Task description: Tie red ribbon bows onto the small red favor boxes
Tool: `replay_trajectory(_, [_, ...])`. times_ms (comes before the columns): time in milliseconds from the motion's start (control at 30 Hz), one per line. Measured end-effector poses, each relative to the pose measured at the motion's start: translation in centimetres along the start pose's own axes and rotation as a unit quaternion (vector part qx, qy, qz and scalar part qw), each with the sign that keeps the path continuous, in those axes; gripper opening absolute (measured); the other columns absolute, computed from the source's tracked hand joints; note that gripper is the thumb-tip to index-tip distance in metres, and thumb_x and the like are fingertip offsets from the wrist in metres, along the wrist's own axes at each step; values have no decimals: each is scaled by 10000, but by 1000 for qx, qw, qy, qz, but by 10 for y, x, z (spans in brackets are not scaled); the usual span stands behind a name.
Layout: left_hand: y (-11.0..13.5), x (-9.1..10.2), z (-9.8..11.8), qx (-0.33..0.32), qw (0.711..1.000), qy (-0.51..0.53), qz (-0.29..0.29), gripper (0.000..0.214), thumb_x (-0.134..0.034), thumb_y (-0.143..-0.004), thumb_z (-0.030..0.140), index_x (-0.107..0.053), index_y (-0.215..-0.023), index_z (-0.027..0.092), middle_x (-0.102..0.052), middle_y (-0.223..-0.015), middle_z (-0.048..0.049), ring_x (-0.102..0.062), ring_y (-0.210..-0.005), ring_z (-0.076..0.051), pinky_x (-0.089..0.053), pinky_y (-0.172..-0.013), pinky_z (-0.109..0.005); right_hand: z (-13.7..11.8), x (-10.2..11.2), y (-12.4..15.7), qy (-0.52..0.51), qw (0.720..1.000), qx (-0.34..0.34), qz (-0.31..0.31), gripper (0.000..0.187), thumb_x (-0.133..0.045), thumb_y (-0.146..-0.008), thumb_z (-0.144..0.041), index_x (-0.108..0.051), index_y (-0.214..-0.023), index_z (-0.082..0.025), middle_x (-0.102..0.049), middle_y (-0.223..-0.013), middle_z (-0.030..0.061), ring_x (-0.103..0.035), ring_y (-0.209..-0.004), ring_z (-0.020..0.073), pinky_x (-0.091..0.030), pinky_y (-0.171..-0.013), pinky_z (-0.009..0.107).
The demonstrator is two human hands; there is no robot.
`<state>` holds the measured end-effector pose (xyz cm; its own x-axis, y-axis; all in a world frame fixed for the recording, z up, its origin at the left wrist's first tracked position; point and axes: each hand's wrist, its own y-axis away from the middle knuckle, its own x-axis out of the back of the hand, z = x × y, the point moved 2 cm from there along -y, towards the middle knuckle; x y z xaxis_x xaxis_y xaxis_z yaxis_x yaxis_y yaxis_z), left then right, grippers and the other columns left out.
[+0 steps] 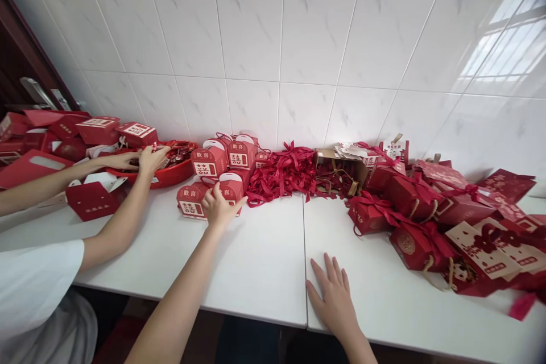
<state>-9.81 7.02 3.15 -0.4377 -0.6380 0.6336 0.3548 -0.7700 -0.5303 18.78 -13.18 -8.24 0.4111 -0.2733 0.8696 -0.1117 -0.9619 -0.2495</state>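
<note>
My left hand point(219, 205) reaches over the front of a small cluster of red gift boxes. Its thumb points out to the right, apart from the fingers, which lie against a front red gift box point(231, 183). Whether they press on it, I cannot tell. Beside it on the left stands another red gift box point(191, 200) with a white character panel. More red boxes point(209, 160) are stacked behind. My right hand point(335, 294) rests palm down on the white table point(264, 261), fingers spread and holding nothing.
A co-worker's hands point(151, 158) work over a red basin point(177, 173) of wrapped pieces at left, near an opened red box point(96, 196). Red ribbons point(284, 173) lie mid-table beside a cardboard box point(341, 173). Ribboned gift boxes point(416, 242) crowd the right.
</note>
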Motion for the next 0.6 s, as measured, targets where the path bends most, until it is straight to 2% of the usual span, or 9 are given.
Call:
replay_trajectory(100, [0,-8,6,22,1000,-5,-4,835,-694,-665,444,-322,-1345,134,-333,-1319,-223,-346,-1236,-435,-286,-986,-588,-2,3,0,3,1000,-5,-11,469,-448,-900,-415,-521,-1337,-259,-329,-1507,93,-229,-1400,353,-222,-1103,588])
replay_trajectory(167, [4,-4,8,26,1000,-1,-8,791,-681,-682,403,-322,-1338,143,-343,-1303,-210,-372,-1227,-413,-310,-980,-579,-3,5,-1,2,1000,-6,-16,469,-448,-902,-408,-518,-1340,-256,-322,-1509,100,-222,-1402,350,-224,-1106,579])
replay_trajectory(267, [25,10,13,-45,995,46,-75,745,-710,-660,384,-382,-1300,190,-402,-1263,-154,-443,-1199,-340,-395,-978,-476,-4,6,-2,-14,1000,-8,-12,460,-458,-899,-399,-522,-1333,-259,-329,-1507,91,-219,-1404,346,-219,-1109,581])
replay_trajectory(333, [52,21,24,-168,958,141,-186,686,-683,-705,361,-382,-1305,221,-424,-1259,-126,-447,-1217,-298,-396,-1015,-428,-4,7,-2,-39,999,-12,-4,489,-470,-891,-387,-484,-1359,-245,-347,-1498,96,-228,-1405,339,-210,-1114,583])
replay_trajectory(400, [86,32,36,-238,897,207,-310,699,-648,-756,334,-310,-1366,276,-387,-1331,-110,-409,-1270,-278,-362,-1063,-420,-4,11,-1,-78,997,-9,2,586,-489,-881,-389,-361,-1431,-234,-351,-1496,102,-238,-1405,326,-187,-1122,588])
replay_trajectory(433, [103,36,42,-242,879,229,-341,729,-647,-762,328,-273,-1386,287,-355,-1368,-113,-388,-1292,-280,-354,-1073,-421,-3,13,0,-102,995,-3,4,647,-499,-877,-396,-280,-1463,-237,-342,-1501,100,-243,-1406,318,-175,-1126,588])
replay_trajectory(500, [134,41,53,-226,863,268,-363,805,-648,-773,334,-182,-1429,296,-288,-1430,-126,-325,-1340,-293,-314,-1101,-441,-3,19,2,-150,988,20,-1,743,-520,-870,-413,-145,-1493,-260,-316,-1515,93,-259,-1403,302,-164,-1135,573])
replay_trajectory(600, [164,36,62,-188,840,338,-382,940,-669,-765,384,-53,-1469,294,-220,-1490,-145,-282,-1371,-313,-288,-1111,-461,-4,27,4,-207,977,49,-10,801,-560,-853,-419,-97,-1495,-291,-342,-1501,93,-331,-1371,294,-193,-1135,540])
